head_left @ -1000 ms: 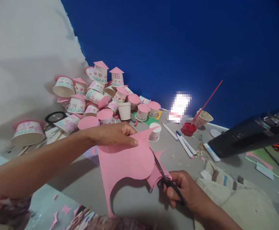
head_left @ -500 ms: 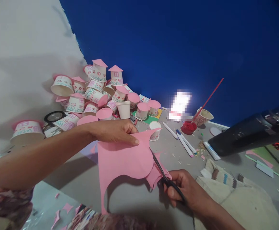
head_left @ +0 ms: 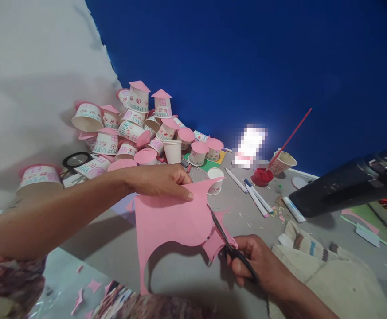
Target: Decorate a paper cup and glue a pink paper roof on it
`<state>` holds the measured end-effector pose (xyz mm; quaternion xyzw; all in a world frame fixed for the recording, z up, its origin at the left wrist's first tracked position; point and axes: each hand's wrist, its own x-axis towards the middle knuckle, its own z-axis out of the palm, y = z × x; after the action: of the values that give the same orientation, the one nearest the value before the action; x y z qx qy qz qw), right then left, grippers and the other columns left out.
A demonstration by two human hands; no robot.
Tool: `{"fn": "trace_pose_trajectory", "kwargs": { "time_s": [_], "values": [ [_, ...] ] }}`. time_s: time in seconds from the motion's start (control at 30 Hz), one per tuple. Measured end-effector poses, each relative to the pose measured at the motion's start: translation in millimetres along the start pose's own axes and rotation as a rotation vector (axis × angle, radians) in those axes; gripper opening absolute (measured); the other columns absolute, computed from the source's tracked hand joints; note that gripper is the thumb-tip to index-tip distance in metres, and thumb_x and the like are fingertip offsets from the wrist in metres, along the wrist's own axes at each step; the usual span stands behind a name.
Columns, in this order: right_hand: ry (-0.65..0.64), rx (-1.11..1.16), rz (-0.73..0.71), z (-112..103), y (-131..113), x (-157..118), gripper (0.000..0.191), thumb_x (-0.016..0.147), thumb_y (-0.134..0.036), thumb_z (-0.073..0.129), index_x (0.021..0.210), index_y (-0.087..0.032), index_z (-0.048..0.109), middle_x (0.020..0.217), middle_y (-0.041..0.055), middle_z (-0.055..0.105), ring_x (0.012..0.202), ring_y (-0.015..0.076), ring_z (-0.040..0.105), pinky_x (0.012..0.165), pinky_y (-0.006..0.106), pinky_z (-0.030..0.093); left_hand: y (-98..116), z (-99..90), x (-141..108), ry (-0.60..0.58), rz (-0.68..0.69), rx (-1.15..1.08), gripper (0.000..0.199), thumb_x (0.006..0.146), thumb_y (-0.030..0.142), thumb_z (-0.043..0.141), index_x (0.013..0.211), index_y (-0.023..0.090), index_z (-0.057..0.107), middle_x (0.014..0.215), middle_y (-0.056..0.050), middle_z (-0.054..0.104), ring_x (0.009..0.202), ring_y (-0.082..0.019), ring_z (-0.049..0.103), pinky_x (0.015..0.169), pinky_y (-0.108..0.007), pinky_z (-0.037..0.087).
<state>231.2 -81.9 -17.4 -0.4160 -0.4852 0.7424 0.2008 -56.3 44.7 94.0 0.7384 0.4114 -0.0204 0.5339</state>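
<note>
My left hand (head_left: 166, 182) pinches the top of a pink sheet of paper (head_left: 173, 221) between thumb and fingers. Curved pieces have been cut from the sheet's lower and right edges. My right hand (head_left: 249, 261) is closed around the handles of black-handled scissors (head_left: 228, 241). The scissor blades point up and left, their tips at the sheet's right edge. Just behind the blades lies a crumpled pink paper scrap (head_left: 215, 243). A small white paper cup (head_left: 215, 181) stands past the sheet's upper right corner.
Decorated paper cups with pink roofs (head_left: 138, 97) are piled at the back left. Markers (head_left: 258, 199), a red dish with a stick (head_left: 262, 177), a patterned cup (head_left: 282, 161), a dark bottle (head_left: 339, 186) and a cream cloth (head_left: 329, 274) occupy the right. Pink scraps (head_left: 94, 285) lie lower left.
Almost nothing differs. The view has shifted very slightly; both hands, the pink paper and the scissors keep nearly the same positions.
</note>
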Motion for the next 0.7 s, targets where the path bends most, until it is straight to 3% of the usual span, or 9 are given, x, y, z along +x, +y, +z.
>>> {"fn": "trace_pose_trajectory", "kwargs": {
  "time_s": [0.27,0.47,0.7],
  "values": [
    [0.011,-0.009,0.02,0.4,1.8,-2.1,0.066,0.063,-0.077,0.085,0.067,-0.017,0.058,0.05,-0.0046,0.052,0.047,0.0059,0.037,0.048,0.02,0.03,-0.8,0.5,-0.9,-0.006,0.001,0.001,0.041,0.087,0.041,0.07,0.061,0.02,0.046,0.06,0.003,0.041,0.051,-0.011,0.033,0.044,-0.026,0.023],
    [-0.007,0.008,-0.009,-0.5,2.1,-1.3,0.075,0.057,-0.088,0.08,0.069,-0.017,0.058,0.051,-0.0049,0.051,0.047,0.0062,0.037,0.049,0.021,0.032,0.3,-0.2,-0.7,-0.015,0.016,-0.002,0.042,0.088,0.043,0.069,0.061,0.019,0.047,0.06,0.003,0.041,0.051,-0.011,0.034,0.045,-0.025,0.025],
    [-0.014,-0.004,-0.007,-0.8,0.1,-2.0,0.076,0.057,-0.089,0.08,0.069,-0.017,0.059,0.052,-0.0049,0.051,0.047,0.0067,0.038,0.049,0.022,0.033,-0.4,-0.6,-0.6,-0.027,0.011,-0.039,0.039,0.088,0.041,0.07,0.061,0.019,0.051,0.06,0.002,0.047,0.051,-0.011,0.04,0.044,-0.025,0.027]
  ]
}}
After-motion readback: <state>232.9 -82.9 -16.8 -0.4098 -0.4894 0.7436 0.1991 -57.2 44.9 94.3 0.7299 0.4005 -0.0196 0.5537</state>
